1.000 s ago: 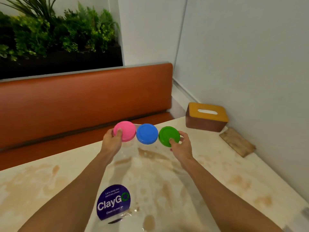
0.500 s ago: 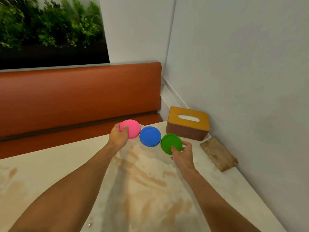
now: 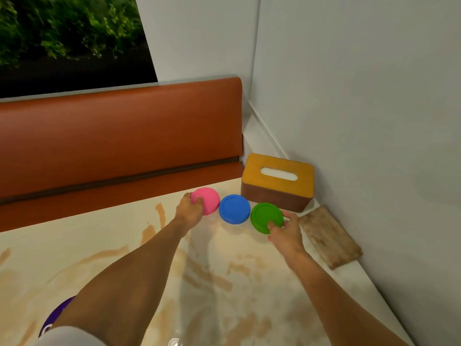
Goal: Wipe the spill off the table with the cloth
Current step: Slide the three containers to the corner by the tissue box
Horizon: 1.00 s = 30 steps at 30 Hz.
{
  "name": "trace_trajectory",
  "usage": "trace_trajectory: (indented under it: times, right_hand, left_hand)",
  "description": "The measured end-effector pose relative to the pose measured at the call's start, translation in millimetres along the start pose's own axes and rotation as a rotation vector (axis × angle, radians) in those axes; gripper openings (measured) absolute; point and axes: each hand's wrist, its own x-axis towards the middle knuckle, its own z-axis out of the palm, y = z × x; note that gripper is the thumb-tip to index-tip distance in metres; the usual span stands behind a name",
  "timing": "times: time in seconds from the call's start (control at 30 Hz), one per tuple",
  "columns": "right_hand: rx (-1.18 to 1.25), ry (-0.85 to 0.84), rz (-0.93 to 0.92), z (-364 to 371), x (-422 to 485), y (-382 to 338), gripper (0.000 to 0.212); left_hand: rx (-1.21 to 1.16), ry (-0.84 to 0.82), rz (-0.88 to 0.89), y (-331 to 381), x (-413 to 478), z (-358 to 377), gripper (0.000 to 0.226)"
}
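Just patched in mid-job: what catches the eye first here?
Three bright round lids stand in a row near the table's far edge: the left hand grips the pink lid, the blue lid sits between, the right hand grips the green lid. Brown smears streak the table in front of them.

We log left hand (image 3: 188, 213) and right hand (image 3: 284, 232) bare, both forearms (image 3: 139, 265) uncovered. Lower left of frame: pale grey-white sleeve (image 3: 69, 337) on our left arm, plain, rounded hem.
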Motion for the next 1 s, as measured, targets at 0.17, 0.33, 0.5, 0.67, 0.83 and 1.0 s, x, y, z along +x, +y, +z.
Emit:
trace_trajectory:
  times: [0.17, 0.33, 0.5, 0.67, 0.83, 1.0]
  right_hand:
    - [0.011, -0.004, 0.009, -13, 11, 9, 0.044]
    - [-0.016, -0.001, -0.009, -21, 18, 13, 0.044]
    - [-0.001, 0.015, -0.005, -28, 21, 15, 0.047]
    - [-0.008, -0.015, -0.013, -34, 22, 18, 0.048]
    - [-0.054, -0.014, -0.022, -46, 25, 18, 0.031]
    - [-0.262, 0.068, -0.115, -95, 37, 14, 0.015]
  left_hand:
    - [0.044, -0.018, 0.024, 3, 0, 18, 0.049]
    - [0.057, -0.006, 0.021, 12, 0, 28, 0.049]
    - [0.037, -0.018, 0.025, 18, -3, 36, 0.05]
    - [0.017, -0.008, 0.016, 18, -3, 40, 0.05]
    - [-0.02, 0.081, 0.011, 15, 0, 40, 0.049]
    - [-0.069, 0.375, 0.145, 19, -14, 40, 0.037]
